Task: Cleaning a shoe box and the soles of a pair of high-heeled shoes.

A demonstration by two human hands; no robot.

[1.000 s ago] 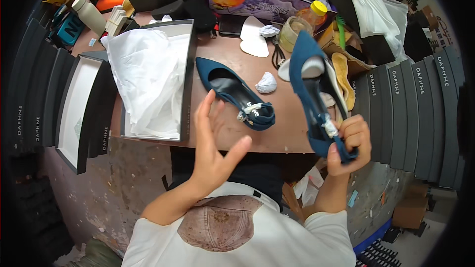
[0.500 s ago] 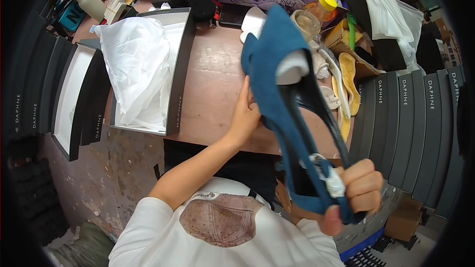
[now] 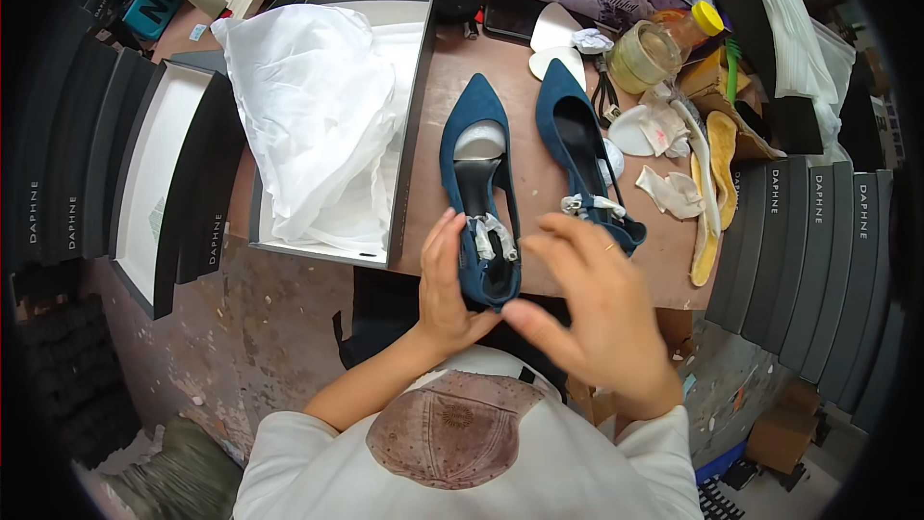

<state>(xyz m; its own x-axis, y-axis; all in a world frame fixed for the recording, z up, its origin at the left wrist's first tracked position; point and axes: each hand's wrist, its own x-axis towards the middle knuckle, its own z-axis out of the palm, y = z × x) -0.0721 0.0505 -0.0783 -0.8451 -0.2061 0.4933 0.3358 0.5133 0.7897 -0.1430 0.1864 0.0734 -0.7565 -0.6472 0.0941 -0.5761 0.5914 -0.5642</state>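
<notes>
The pinkish-brown bench [image 3: 423,173] spreads ahead of both hands, with a row of dark boxes [image 3: 794,241] off to the right hand's far right. Nearer the left hand, ahead and to its left, an open shoebox [image 3: 414,135] holds loose white paper [image 3: 308,116].

The blue pointed shoe [image 3: 476,191] stands just inside the left hand, toe pointing away. Its mate [image 3: 577,144] lies on the bench ahead of the right hand, heel end close to those fingers and apart from the first shoe.

The right hand [image 3: 602,303] is spread and blurred, thumb beside the first shoe's heel; whether it touches cannot be told. The left hand [image 3: 448,294] is closed around that heel's left side and back.

White toe padding [image 3: 479,143] sits ahead of the left fingertips. Beside them, white wrapping [image 3: 491,236] covers part of the straps.

To work well here, the left grip should cradle the heel firmly without denting the fabric. The right thumb and fingers are best brought in gently from their own side, clear of the wrapped straps, without nudging the mate.
</notes>
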